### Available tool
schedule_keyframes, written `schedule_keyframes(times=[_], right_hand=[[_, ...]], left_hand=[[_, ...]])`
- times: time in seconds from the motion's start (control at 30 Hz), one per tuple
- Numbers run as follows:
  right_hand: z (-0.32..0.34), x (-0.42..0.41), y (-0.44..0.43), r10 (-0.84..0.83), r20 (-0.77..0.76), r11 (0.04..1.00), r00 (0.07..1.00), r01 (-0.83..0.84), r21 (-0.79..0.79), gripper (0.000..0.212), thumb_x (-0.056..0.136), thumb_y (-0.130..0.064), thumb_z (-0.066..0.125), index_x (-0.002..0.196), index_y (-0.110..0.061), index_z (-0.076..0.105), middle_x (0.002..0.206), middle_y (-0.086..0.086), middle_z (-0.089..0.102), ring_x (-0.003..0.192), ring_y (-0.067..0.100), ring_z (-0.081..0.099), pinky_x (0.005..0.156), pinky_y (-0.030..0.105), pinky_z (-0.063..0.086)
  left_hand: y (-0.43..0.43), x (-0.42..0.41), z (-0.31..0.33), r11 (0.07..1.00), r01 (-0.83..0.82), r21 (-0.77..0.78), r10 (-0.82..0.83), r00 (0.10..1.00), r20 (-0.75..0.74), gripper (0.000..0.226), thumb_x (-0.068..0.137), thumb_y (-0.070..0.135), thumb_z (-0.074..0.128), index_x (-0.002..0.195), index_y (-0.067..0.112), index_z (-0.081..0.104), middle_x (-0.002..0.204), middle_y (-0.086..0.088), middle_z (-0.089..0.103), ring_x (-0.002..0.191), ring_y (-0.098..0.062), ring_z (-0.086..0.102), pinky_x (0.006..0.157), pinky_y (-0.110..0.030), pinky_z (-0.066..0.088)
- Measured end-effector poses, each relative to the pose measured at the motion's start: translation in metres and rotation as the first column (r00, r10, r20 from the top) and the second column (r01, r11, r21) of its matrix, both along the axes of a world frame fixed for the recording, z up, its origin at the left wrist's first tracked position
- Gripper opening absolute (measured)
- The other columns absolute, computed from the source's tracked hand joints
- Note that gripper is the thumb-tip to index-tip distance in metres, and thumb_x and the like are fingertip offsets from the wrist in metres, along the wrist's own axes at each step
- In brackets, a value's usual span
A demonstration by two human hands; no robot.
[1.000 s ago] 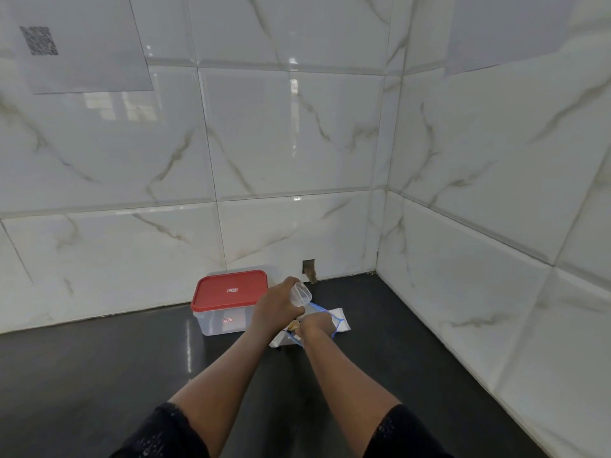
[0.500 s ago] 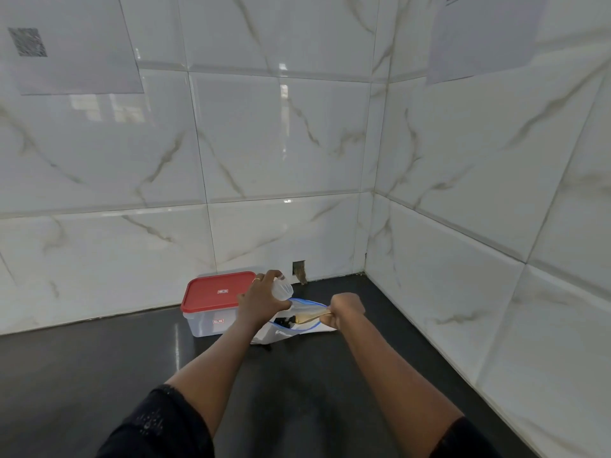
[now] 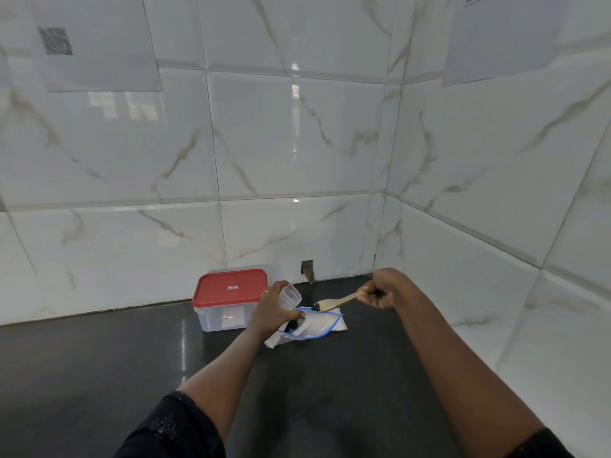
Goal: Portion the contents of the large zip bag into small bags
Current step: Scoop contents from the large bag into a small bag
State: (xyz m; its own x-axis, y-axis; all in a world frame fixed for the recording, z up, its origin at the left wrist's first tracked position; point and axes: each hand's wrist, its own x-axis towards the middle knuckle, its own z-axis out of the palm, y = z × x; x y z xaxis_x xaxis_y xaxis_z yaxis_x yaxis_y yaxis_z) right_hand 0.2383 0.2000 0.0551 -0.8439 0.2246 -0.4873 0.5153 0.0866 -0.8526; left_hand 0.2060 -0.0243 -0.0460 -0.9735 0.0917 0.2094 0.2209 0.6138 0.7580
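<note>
While L hand (image 3: pixel 271 312) grips cup (image 3: pixel 290 297) at bag (image 3: pixel 322 325) mouth, R hand (image 3: pixel 383 290) holds spoon (image 3: pixel 334 303).

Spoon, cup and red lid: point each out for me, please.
spoon (image 3: pixel 330 303), head view, on its wooden bowl.
cup (image 3: pixel 292 297), head view, on its clear side wall.
red lid (image 3: pixel 230 287), head view, on its top face.

We see the clear, blue-sealed zip bag (image 3: pixel 319 326) lying flat at lower centre, mouth leftward with dark pieces (image 3: pixel 293 324) inside; above it a wooden spoon (image 3: pixel 337 301), perhaps carrying one, and a tilted clear cup (image 3: pixel 291 296).
</note>
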Motion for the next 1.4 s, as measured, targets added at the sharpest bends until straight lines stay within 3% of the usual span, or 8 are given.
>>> schedule_keyframes(times=[0.23, 0.33, 0.47, 0.8, 0.93, 1.03, 1.2, 1.4], right_hand=[[0.002, -0.002, -0.034, -0.047, -0.225, 0.996, 0.973, 0.062, 0.062, 0.025, 0.090, 0.011, 0.037, 0.072, 0.006, 0.053, 0.064, 0.017, 0.052, 0.050, 0.022, 0.054, 0.034, 0.019, 0.045], [-0.006, -0.001, -0.049, 0.104, -0.316, 0.965, 0.943, -0.018, 0.263, 0.020, 0.084, 0.007, 0.048, 0.070, 0.001, 0.062, 0.066, 0.013, 0.057, 0.058, 0.024, 0.057, 0.055, 0.026, 0.048], [-0.005, 0.007, -0.061, 0.343, -0.386, 0.843, 0.856, -0.099, 0.529, 0.021, 0.087, 0.002, 0.055, 0.102, 0.003, 0.069, 0.078, 0.016, 0.066, 0.071, 0.024, 0.065, 0.081, 0.034, 0.058], [0.014, 0.023, -0.058, 0.441, -0.463, 0.718, 0.769, 0.007, 0.696, 0.025, 0.092, 0.001, 0.049, 0.104, 0.001, 0.070, 0.079, 0.013, 0.064, 0.066, 0.017, 0.061, 0.074, 0.026, 0.056], [0.026, 0.026, -0.050, 0.435, -0.407, 0.695, 0.803, -0.013, 0.718, 0.021, 0.091, 0.001, 0.051, 0.097, 0.000, 0.072, 0.078, 0.012, 0.065, 0.057, 0.016, 0.061, 0.063, 0.019, 0.053], [0.017, 0.027, -0.049, 0.506, -0.268, 0.604, 0.820, -0.114, 0.789, 0.022, 0.087, 0.004, 0.053, 0.097, 0.000, 0.072, 0.078, 0.014, 0.068, 0.059, 0.018, 0.062, 0.073, 0.027, 0.058], [-0.046, 0.019, -0.071, 0.579, -0.133, 0.480, 0.805, -0.204, 0.853, 0.030, 0.091, -0.007, 0.047, 0.111, -0.007, 0.069, 0.112, 0.015, 0.066, 0.092, 0.025, 0.067, 0.083, 0.028, 0.053], [-0.095, 0.013, -0.107, 0.536, -0.056, 0.454, 0.842, -0.232, 0.860, 0.032, 0.094, -0.006, 0.042, 0.118, -0.004, 0.063, 0.121, 0.016, 0.060, 0.111, 0.028, 0.055, 0.089, 0.033, 0.044]], left_hand=[[0.004, 0.003, -0.005, 0.999, 0.036, 0.022, -0.036, 0.999, -0.001, 0.067, 0.066, 0.030, 0.080, 0.123, 0.023, 0.045, 0.121, -0.001, 0.053, 0.104, -0.017, 0.048, 0.090, -0.035, 0.045], [0.005, 0.004, -0.005, 0.999, 0.037, 0.034, -0.037, 0.999, 0.002, 0.068, 0.067, 0.028, 0.080, 0.124, 0.021, 0.044, 0.122, -0.002, 0.052, 0.102, -0.015, 0.047, 0.088, -0.032, 0.043], [0.002, 0.005, -0.003, 0.999, 0.025, 0.027, -0.026, 1.000, 0.011, 0.071, 0.068, 0.030, 0.080, 0.127, 0.019, 0.042, 0.125, -0.003, 0.052, 0.108, -0.019, 0.049, 0.091, -0.035, 0.044], [-0.001, 0.008, 0.000, 1.000, 0.015, 0.008, -0.016, 0.998, 0.062, 0.065, 0.069, 0.026, 0.077, 0.123, 0.018, 0.042, 0.116, -0.001, 0.057, 0.106, -0.020, 0.055, 0.091, -0.037, 0.049], [-0.002, 0.007, 0.000, 1.000, -0.012, 0.015, 0.011, 0.997, 0.074, 0.060, 0.072, 0.025, 0.074, 0.123, 0.018, 0.043, 0.115, -0.001, 0.057, 0.103, -0.019, 0.055, 0.091, -0.036, 0.049], [-0.003, 0.009, 0.000, 0.999, -0.041, 0.030, 0.038, 0.997, 0.065, 0.055, 0.072, 0.022, 0.072, 0.120, 0.017, 0.045, 0.110, 0.000, 0.059, 0.100, -0.020, 0.056, 0.089, -0.035, 0.048], [-0.005, 0.013, 0.001, 0.998, -0.059, 0.023, 0.058, 0.997, 0.043, 0.050, 0.072, 0.028, 0.073, 0.115, 0.021, 0.049, 0.097, 0.008, 0.059, 0.093, -0.015, 0.056, 0.082, -0.029, 0.044], [-0.009, 0.015, 0.001, 0.995, -0.093, 0.043, 0.092, 0.995, 0.027, 0.050, 0.071, 0.032, 0.071, 0.114, 0.026, 0.048, 0.095, 0.011, 0.057, 0.096, -0.016, 0.057, 0.085, -0.031, 0.043]])
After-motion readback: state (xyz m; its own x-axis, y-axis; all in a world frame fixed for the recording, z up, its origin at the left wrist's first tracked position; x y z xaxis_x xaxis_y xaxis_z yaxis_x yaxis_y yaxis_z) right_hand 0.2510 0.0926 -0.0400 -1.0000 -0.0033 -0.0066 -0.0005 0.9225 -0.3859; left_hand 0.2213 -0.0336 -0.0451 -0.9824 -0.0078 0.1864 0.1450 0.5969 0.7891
